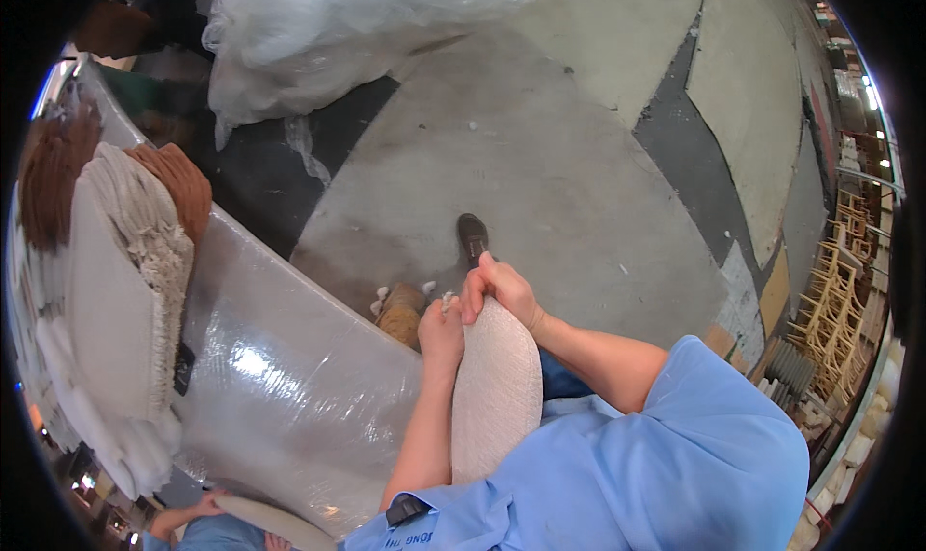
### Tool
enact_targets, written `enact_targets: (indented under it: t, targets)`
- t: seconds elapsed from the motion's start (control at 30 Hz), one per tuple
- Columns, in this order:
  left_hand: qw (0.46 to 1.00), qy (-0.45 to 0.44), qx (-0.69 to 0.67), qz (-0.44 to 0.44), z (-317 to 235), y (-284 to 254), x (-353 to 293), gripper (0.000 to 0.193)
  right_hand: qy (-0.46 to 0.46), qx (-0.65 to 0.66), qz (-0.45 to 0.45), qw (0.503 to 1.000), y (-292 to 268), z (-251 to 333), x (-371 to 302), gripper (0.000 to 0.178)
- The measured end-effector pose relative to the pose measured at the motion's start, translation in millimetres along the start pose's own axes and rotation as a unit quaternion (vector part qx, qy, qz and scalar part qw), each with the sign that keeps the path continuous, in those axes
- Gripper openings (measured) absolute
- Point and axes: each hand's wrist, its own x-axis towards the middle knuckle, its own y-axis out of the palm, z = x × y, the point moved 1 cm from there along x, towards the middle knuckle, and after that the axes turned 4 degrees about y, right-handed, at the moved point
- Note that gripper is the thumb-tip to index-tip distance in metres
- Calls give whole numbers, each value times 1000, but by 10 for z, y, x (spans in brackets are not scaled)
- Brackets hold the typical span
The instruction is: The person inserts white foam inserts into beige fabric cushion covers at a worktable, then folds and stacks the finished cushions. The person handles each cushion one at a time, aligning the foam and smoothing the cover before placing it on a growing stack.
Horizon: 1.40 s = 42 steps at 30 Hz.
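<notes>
- Pale cushion [497,387], held against a blue shirt [666,454], beside the plastic-covered table's [289,329] right edge.
- Left hand [441,331] and right hand [502,292] grasp its far end.
- Pale and brown fabric [121,281] piled toward the table's left edge.

one off-white, elongated cushion in textured fabric [499,397], broad face showing, right edge curved. held lengthwise, narrow far end gripped by left hand [441,331] and right hand [502,290].
</notes>
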Motion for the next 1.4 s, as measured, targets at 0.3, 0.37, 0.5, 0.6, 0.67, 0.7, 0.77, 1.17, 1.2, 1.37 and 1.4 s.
enact_targets:
  t: [0.3, 0.37, 0.5, 0.6, 0.67, 0.7, 0.77, 1.17, 1.2, 1.37, 1.4]
  targets:
    - [984, 128, 124, -14, -298, -287, -171, 34, 46, 95, -23, 994, 32, -28, -6, 70]
    - [986, 120, 114, -14, -478, -480, -516, 34, 42, 82, -32, 995, 34, 10, -92, 70]
    - [989, 36, 145, 15, -267, -913, -1248, 35, 11, 33, 2, 999, 128, 154, -268, 67]
    - [987, -49, 132, 74, 61, -1217, -1693, 39, 11, 22, 16, 1000, 167, 177, -309, 65]
    - [987, -52, 144, 44, 170, -1244, -1845, 38, 31, 29, 31, 999, 213, 182, -337, 64]
    - [987, -52, 150, 33, 217, -1238, -1886, 38, 38, 32, 35, 998, 229, 197, -351, 63]
    - [988, -36, 145, -40, 267, -1151, -1920, 36, 42, 22, 46, 998, 261, 195, -362, 62]
    - [991, -60, 98, 65, 295, -1131, -1594, 26, 58, -18, 77, 995, 259, 187, -339, 63]
    - [992, -60, 94, 52, 315, -1109, -1581, 25, 58, -13, 81, 995, 255, 184, -333, 62]
    - [945, 26, 239, -223, 299, -1136, -1510, 21, 61, -13, 72, 995, 294, 181, -324, 60]
    - [919, 56, 285, -268, 266, -1193, -1486, 21, 65, -13, 63, 996, 307, 177, -319, 60]
